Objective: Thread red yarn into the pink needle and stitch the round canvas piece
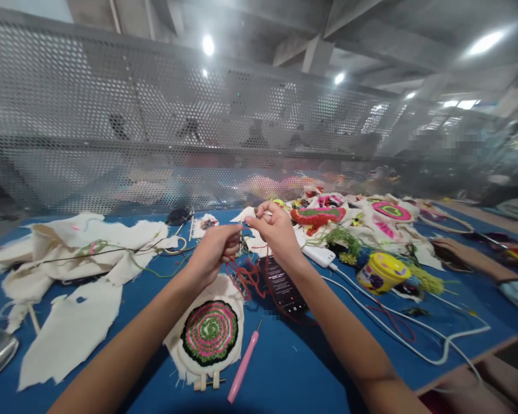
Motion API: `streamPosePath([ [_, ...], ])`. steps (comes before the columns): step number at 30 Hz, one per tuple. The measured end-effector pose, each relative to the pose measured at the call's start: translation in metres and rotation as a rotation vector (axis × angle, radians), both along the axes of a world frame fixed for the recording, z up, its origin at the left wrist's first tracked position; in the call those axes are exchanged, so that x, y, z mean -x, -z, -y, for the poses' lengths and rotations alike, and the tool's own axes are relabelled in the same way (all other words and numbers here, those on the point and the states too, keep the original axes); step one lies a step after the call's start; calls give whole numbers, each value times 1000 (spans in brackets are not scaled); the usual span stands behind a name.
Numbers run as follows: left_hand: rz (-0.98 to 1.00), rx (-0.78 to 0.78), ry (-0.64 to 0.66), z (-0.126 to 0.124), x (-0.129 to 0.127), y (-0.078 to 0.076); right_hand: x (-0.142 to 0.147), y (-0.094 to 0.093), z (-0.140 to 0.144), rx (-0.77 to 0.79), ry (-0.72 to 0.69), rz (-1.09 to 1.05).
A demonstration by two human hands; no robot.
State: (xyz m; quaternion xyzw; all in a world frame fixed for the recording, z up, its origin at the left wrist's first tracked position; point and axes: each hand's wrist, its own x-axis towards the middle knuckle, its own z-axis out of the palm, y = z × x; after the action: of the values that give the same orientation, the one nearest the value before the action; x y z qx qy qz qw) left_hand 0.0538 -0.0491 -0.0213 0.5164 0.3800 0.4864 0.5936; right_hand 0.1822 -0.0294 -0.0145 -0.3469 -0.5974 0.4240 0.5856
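Note:
My left hand [222, 247] and my right hand [276, 227] are raised close together over the table, their fingertips pinched on strands of red yarn [248, 282]. A loose tangle of this yarn hangs below my left hand, and a strand trails down over a dark phone [280, 284]. Nearer to me lies white cloth in an embroidery hoop, bearing a round looped design [210, 332] in green and pink with a black border. Just right of the hoop rests a pink punch needle [244, 367], its metal tip pointing away from me.
Cut white cloth [75, 328] covers the left side. To the right stand a yellow tub [382, 273], a white power bank [318, 256] with a cable [397, 328], green yarn [345, 238] and more stitched cloth [392, 213]. Another person's hand [461, 253] is at far right. A perforated metal screen [155, 132] stands behind.

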Motion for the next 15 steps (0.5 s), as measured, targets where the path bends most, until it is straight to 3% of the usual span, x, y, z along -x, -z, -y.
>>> streamPosePath([
  [4,87,-61,-289,-3,1,4,9,8,1,-15,114,-73],
  [8,-144,-339,-558,-1,-2,8,13,8,5,-131,192,19],
  [11,-355,-583,-657,0,2,9,9,6,5,-251,221,190],
  [15,-527,-728,-707,-4,14,11,3,6,0,-310,254,277],
])
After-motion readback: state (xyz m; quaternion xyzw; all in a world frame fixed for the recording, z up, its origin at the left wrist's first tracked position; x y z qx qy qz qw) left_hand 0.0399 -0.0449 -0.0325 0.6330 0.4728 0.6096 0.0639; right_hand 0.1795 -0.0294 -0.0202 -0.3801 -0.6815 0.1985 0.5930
